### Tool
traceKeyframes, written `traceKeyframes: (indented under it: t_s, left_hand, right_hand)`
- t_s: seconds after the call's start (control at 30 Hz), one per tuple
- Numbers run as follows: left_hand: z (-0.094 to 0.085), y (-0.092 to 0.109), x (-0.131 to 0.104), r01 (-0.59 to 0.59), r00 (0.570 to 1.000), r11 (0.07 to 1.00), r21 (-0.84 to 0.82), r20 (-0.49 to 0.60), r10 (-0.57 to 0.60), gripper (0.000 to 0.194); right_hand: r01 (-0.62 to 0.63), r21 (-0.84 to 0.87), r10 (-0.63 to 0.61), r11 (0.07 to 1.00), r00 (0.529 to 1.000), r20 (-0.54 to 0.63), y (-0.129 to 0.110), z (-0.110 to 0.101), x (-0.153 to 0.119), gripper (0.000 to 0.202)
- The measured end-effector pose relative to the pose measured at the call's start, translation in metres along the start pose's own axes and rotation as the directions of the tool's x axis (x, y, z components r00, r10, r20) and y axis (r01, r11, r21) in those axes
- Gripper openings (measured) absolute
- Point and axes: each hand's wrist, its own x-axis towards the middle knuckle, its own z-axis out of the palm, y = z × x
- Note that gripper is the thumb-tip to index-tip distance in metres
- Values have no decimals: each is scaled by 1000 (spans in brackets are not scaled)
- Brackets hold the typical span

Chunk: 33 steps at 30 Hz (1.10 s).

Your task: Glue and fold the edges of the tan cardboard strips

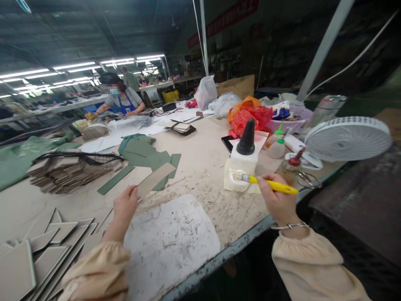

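My left hand [125,205] pinches one end of a flat beige strip [156,180], which it holds above the table, beside a stained white sheet [175,240]. In my right hand [277,200] is a brush with a yellow handle [283,187]. The brush's bristles touch a shallow dish of whitish glue [238,179] in front of a white bottle with a black cone cap [246,140]. Green pieces [140,152] lie beyond the strip.
Bundled brown pieces [72,169] and edged panels [46,259] lie at left. A white fan [347,138], a red-capped bottle [293,165] and scissors [309,179] stand or lie at right. Plastic bags [250,115] sit farther back. Across the table, a person in a blue apron [125,104] works.
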Motion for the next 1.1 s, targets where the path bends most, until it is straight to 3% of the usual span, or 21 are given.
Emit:
traceKeyframes:
  t_s: [0.07, 0.13, 0.27, 0.37, 0.5, 0.63, 0.7, 0.87, 1.1]
  left_hand:
    - [-13, -16, -25, 99, 994, 977, -189, -26, -106, 40]
    - [-23, -29, -55, 128, 992, 950, -284, 14, -129, 42]
    - [-30, -39, -114, 63, 986, 956, -288, 166, -16, 42]
    - [-25, -37, -141, 23, 967, 957, -289, 251, 52, 40]
    - [-13, -34, -152, -105, 961, 946, -306, 212, 175, 35]
    - [-6, -41, -162, -286, 956, 930, -231, -9, 292, 35]
    - [-5, -46, -172, -355, 934, 921, -162, -85, 346, 35]
    - [-7, -58, -198, -494, 860, 869, -15, -159, 486, 33]
    - [0, -62, -202, -587, 802, 810, 16, -128, 584, 27]
  right_hand:
    - [38, -79, -37, 996, 999, 15, 1, -2, 2, 32]
    - [82, -139, -78, 987, 996, 32, 2, -1, 3, 33]
    - [119, -187, -108, 975, 992, 66, 10, 14, 6, 37]
    - [128, -226, -96, 966, 984, 149, 15, 29, 7, 39]
    - [105, -282, -41, 954, 973, 226, 15, 38, 8, 43]
    - [20, -253, 22, 967, 987, 160, 17, 35, 12, 47]
    - [0, -260, 40, 966, 988, 149, 18, 34, 12, 48]
    - [45, -304, 34, 952, 968, 250, 19, 38, 11, 44]
    - [-40, -226, 48, 973, 998, 31, 8, 22, 15, 50]
